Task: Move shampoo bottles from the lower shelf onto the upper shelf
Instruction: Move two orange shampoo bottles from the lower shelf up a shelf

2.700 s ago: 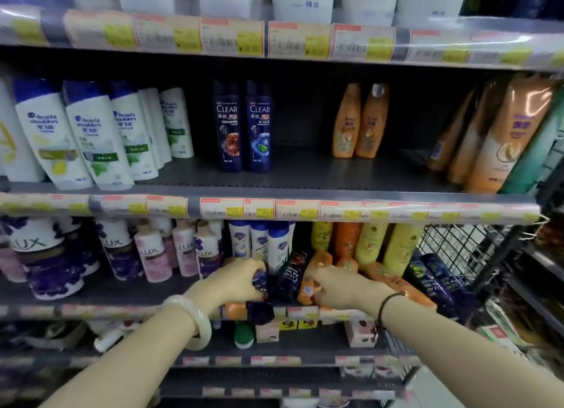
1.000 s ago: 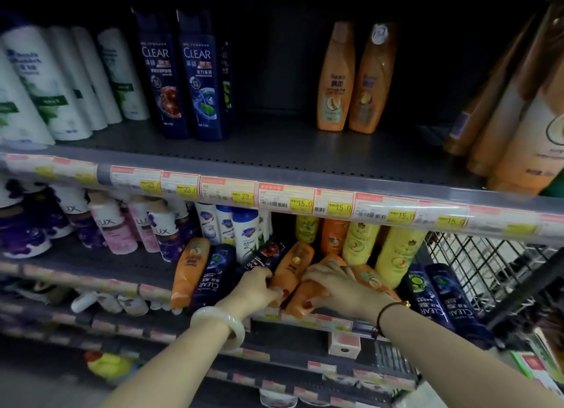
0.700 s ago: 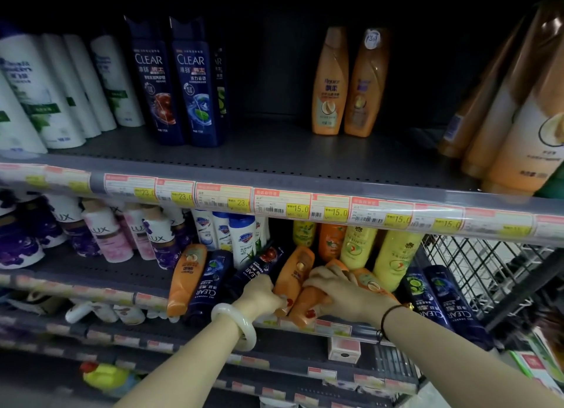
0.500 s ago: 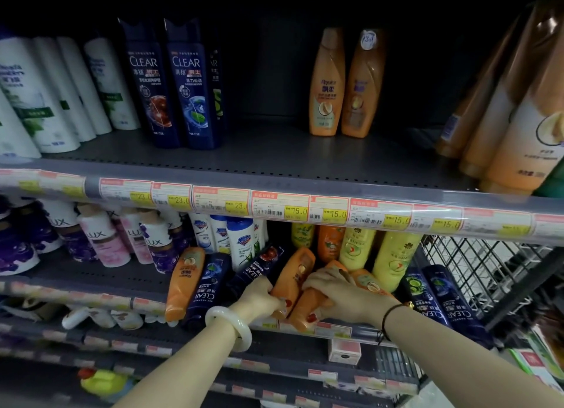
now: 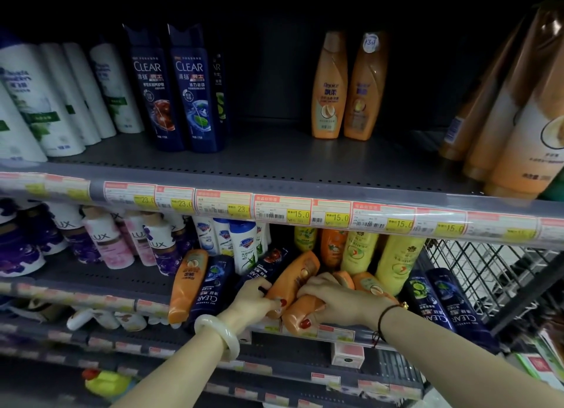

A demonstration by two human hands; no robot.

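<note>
Now, lower centre of frame | left hand (image 5: 254, 301) grips tilted orange bottle (image 5: 294, 278) | right hand (image 5: 337, 301) clasps lying orange bottle (image 5: 300, 316) | both on lower shelf (image 5: 100, 278) | upper shelf (image 5: 274, 160) above

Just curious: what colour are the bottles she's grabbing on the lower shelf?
Orange bottles, one under each hand; clearest in the head view.

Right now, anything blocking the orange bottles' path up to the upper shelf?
Only the upper shelf's price rail overhangs the orange bottles; they must come out forward first. The gap above is bare.
</note>
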